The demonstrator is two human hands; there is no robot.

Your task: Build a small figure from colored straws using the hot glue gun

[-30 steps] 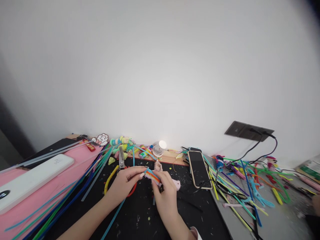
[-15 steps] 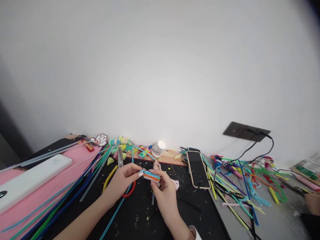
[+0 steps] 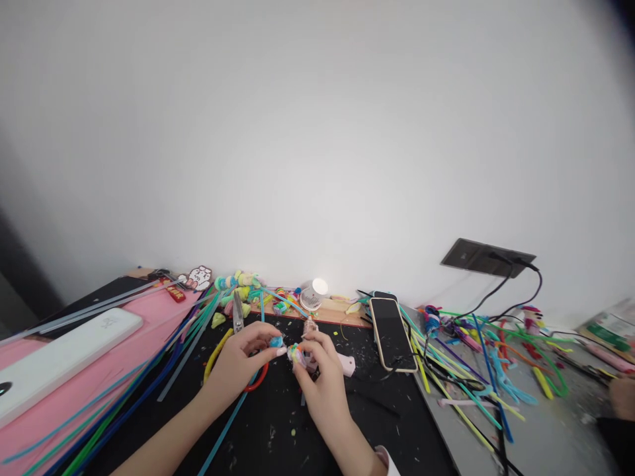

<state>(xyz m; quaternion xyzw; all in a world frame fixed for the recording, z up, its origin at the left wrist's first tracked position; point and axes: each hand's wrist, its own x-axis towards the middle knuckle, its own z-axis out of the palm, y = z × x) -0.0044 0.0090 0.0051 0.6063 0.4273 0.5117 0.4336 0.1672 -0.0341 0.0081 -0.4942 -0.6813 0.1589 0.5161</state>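
Between thumb and fingers, my left hand (image 3: 248, 357) pinches a small blue fuzzy piece (image 3: 276, 342). Close beside it, my right hand (image 3: 323, 373) grips a multicoloured pipe-cleaner bundle (image 3: 296, 354), its speckled end turned towards the left hand. The fingers hide much of both pieces, and I cannot tell whether they are joined. Scissors (image 3: 238, 311) with one yellow and one red handle lie partly behind my left hand. A pale pink tool (image 3: 346, 364), mostly covered, lies behind my right hand.
A phone (image 3: 393, 334) lies right of the hands. Loose pipe cleaners (image 3: 476, 396) and cables spread further right. A white power bank (image 3: 69, 360) rests on a pink sheet at left. A white cup (image 3: 313, 295) stands by the wall. Another person's hand (image 3: 622, 398) shows at the right edge.
The striped bundle, held lengthwise between both hands before, is now turned end-on in my right hand. My left fingers have come slightly away from it with the blue piece.
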